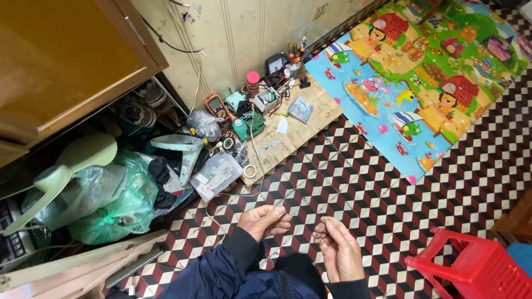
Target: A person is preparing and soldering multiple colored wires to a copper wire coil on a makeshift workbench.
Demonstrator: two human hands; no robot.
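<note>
Bottom centre of the frame: two bare hands over a checkered tile floor (354, 182), dark blue sleeves (221, 271) below them. Left hand (266, 220) is palm-down, fingers curled in, grip closed. Right hand (339, 250) sits just beside it, fingers bent inward, thumb and forefinger pinched. A thin wire (288, 195) appears to run from the hands up toward the centre of the frame; it is too fine to tell which grip actually holds it.

Centre, above the hands: a flat sheet of cardboard (299, 130) lies on the floor against the wall. On and around it are a green circuit board (247, 124), an orange multimeter (216, 106), a pink-capped spool (252, 83), a small roll of tape (250, 171) and clear plastic bags (216, 174).

Left of the frame: a pale green fan (61, 177) bundled in green plastic, under a brown wooden cabinet (66, 61).

Upper right: a colourful cartoon play mat (421, 77). Lower right corner: a red plastic stool (471, 266), well apart from the hands.
</note>
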